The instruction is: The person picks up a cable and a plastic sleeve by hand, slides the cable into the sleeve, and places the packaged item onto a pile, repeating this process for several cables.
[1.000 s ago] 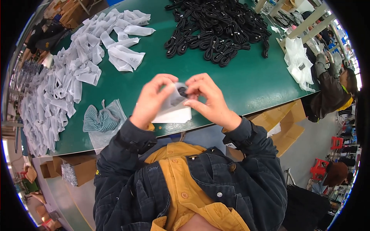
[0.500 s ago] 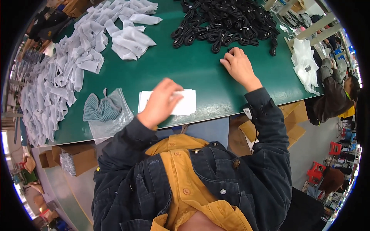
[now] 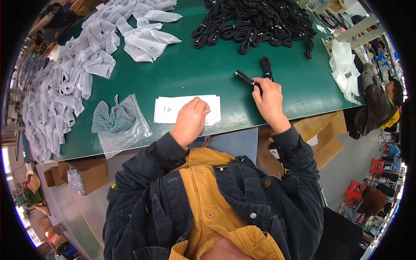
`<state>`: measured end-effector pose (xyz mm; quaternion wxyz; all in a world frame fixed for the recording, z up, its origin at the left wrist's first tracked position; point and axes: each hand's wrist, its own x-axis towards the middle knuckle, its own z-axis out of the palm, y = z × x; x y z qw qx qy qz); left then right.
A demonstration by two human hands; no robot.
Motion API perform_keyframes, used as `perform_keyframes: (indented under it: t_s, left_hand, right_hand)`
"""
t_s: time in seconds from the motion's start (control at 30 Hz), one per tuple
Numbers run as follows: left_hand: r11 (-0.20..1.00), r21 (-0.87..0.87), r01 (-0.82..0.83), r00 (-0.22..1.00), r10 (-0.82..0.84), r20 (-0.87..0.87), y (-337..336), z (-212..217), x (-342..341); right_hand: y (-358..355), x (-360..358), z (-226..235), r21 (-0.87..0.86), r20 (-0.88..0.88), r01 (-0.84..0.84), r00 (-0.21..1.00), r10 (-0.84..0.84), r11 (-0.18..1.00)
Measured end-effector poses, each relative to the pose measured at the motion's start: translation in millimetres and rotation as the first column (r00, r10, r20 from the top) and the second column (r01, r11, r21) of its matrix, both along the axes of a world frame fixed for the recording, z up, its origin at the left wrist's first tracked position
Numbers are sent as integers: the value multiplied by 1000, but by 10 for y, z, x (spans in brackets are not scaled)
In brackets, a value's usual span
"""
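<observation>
A folded black cable (image 3: 244, 78) pointed away from the person and to the left, its long axis slanting across the table, with a small pale spot at its far tip. A second black cable (image 3: 266, 66) pointed nearly straight away from the person, so the two long axes spread apart like a narrow V, closest together at the right hand (image 3: 269, 97). The front edge of the green table (image 3: 208, 60) ran beneath both wrists, and both cables lay well inside it. Open tabletop stretched from the cables up to the big heap of black cables (image 3: 260, 24), and to the right as far as a crumpled white plastic bag (image 3: 344, 71). To the left, more open surface reached toward the white wrapped packs (image 3: 149, 43). The right hand was closed on the near end of the left-slanting cable, thumb on the near side and fingers over the top, most of the cable's length sticking out past the fingertips. The second cable's near end met the same fingers, though whether they gripped it could not be told. The left hand (image 3: 190, 120) rested, fingers curled, over the right part of a stack of white sleeves (image 3: 167, 110); whether it pinched one was hidden. Farther left, a striped grey-green cloth (image 3: 112, 119) lay on a clear bag (image 3: 141, 125).
</observation>
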<state>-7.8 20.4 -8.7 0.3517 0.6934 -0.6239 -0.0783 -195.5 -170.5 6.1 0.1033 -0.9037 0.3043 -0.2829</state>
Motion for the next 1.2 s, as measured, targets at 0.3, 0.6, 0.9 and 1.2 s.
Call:
perform_keyframes:
  t_s: [0.3, 0.6, 0.9, 1.2]
  left_hand:
    - [1000, -8, 23, 992, -24, -126, 7, 66, 17]
    - [998, 51, -35, 947, 50, -316, 13, 99, 42]
    - [995, 14, -94, 908, 91, -410, 16, 141, 54]
    - [997, 69, -35, 926, 58, -373, 52, 115, 53]
  right_hand:
    - [365, 35, 123, 138, 141, -53, 990, 33, 989]
    - [696, -77, 3, 839, 421, -353, 904, -82, 415]
    - [770, -111, -40, 878, 242, -246, 968, 64, 410]
    - [798, -97, -22, 842, 341, -279, 938, -55, 462]
